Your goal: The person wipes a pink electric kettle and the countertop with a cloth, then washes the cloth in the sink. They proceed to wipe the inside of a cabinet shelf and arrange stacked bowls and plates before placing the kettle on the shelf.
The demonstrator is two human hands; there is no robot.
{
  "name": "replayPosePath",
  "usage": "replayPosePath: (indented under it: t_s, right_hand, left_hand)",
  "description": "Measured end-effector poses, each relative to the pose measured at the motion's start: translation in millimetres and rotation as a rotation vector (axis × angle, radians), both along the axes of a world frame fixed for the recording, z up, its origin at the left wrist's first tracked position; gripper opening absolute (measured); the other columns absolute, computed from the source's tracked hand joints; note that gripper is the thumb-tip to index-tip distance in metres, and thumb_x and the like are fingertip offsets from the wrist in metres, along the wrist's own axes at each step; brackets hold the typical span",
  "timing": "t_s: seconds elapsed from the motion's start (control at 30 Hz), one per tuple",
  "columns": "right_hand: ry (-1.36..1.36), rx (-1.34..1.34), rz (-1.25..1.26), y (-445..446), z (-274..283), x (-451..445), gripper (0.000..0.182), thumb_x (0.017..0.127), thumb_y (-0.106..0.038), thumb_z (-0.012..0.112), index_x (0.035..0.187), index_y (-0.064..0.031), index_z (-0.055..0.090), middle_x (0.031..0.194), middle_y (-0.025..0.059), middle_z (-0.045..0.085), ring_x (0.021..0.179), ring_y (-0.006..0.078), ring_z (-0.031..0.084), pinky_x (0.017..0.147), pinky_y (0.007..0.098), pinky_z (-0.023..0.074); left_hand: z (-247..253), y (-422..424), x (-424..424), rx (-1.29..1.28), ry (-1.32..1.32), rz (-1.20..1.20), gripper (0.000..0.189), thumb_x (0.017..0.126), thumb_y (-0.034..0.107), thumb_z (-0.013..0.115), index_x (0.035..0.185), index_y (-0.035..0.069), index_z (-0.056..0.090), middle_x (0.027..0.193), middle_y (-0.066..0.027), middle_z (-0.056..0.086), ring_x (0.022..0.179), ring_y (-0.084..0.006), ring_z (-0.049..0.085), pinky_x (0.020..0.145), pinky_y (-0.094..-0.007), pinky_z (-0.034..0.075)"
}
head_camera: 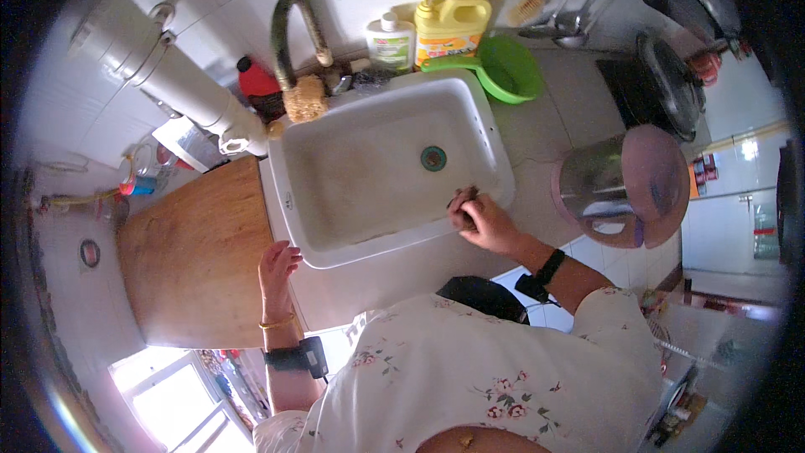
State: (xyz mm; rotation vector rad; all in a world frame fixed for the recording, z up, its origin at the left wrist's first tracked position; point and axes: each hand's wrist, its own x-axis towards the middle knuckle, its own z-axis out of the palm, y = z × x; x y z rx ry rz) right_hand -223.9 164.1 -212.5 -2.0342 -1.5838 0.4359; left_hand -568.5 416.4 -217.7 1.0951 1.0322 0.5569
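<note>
My right hand [489, 226] grips a crumpled dark brown thing [464, 206], perhaps a cloth or scrubber, above the near right rim of a white ceramic sink [358, 170]. Just outside the sink's near left corner, my left hand [277, 267] holds nothing, with its fingers loosely bent and somewhat apart. A wooden board [195, 258] lies to the left of that hand. Brownish stains mark the basin's left side, and a round green-rimmed drain [433, 158] sits towards its right.
Behind the sink stand a curved faucet [281, 31], a white bottle [390, 44] and a yellow pump jug [449, 25]. A green dipper [512, 72] rests at the back right corner. Further right are a lidded bin [619, 192] and a dark pan lid [670, 88]. A thick white pipe [170, 75] slants down at left.
</note>
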Motion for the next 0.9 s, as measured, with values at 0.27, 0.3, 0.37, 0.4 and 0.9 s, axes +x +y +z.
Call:
replayPosePath:
  t_s: [0.27, 0.3, 0.37, 0.4, 0.9]
  right_hand:
    - [0.219, 0.029, 0.189, 138.0, 9.1, -34.9, 0.019, 0.072, -0.011, 0.059, 0.089, -0.0044, 0.053, 0.089, 0.0161, 0.055, 0.081, 0.034, 0.055, 0.068, 0.0413, 0.0435]
    - [0.144, 0.046, 0.044, 152.8, -1.4, -30.6, 0.017, 0.073, -0.007, 0.056, 0.089, -0.0042, 0.053, 0.094, 0.0171, 0.055, 0.084, 0.0349, 0.054, 0.069, 0.0417, 0.0439]
    - [0.018, 0.177, -0.009, 186.2, -6.2, -14.4, 0.026, 0.072, -0.003, 0.054, 0.098, -0.0053, 0.052, 0.099, 0.017, 0.054, 0.088, 0.0348, 0.053, 0.073, 0.0411, 0.0438]
    - [-0.041, 0.269, 0.031, 205.1, -13.7, -5.6, 0.032, 0.072, -0.003, 0.054, 0.104, -0.0062, 0.05, 0.098, 0.0163, 0.055, 0.089, 0.0345, 0.053, 0.073, 0.0412, 0.044]
    - [-0.562, 0.016, -0.065, 292.6, -31.3, 9.8, 0.039, 0.077, -0.015, 0.052, 0.115, -0.0096, 0.046, 0.094, 0.0137, 0.051, 0.081, 0.0305, 0.055, 0.059, 0.0414, 0.0502]
  left_hand:
    - [12.4, 7.5, 1.7, 0.002, -0.009, 0.011, 0.017, 0.084, 0.013, 0.054, 0.098, 0.005, 0.055, 0.082, -0.0039, 0.062, 0.071, -0.0101, 0.057, 0.063, -0.0206, 0.042]
    - [14.2, 7.4, -0.4, -0.002, 0.003, 0.03, 0.017, 0.084, 0.013, 0.054, 0.098, 0.005, 0.055, 0.082, -0.0038, 0.062, 0.071, -0.0101, 0.057, 0.063, -0.0206, 0.042]
    - [13.3, 5.9, -10.9, -0.013, 0.023, 0.075, 0.016, 0.084, 0.012, 0.053, 0.098, 0.005, 0.055, 0.082, -0.0036, 0.062, 0.071, -0.0101, 0.057, 0.063, -0.0206, 0.042]
    - [9.6, 3.9, -19.0, -0.017, 0.031, 0.106, 0.015, 0.084, 0.012, 0.053, 0.098, 0.005, 0.055, 0.082, -0.0036, 0.062, 0.071, -0.01, 0.057, 0.063, -0.0207, 0.042]
    - [-26.2, 9.7, -39.1, -0.083, -0.002, 0.172, 0.014, 0.084, 0.015, 0.056, 0.096, 0.007, 0.055, 0.081, -0.0061, 0.062, 0.067, -0.0121, 0.059, 0.058, -0.0202, 0.046]
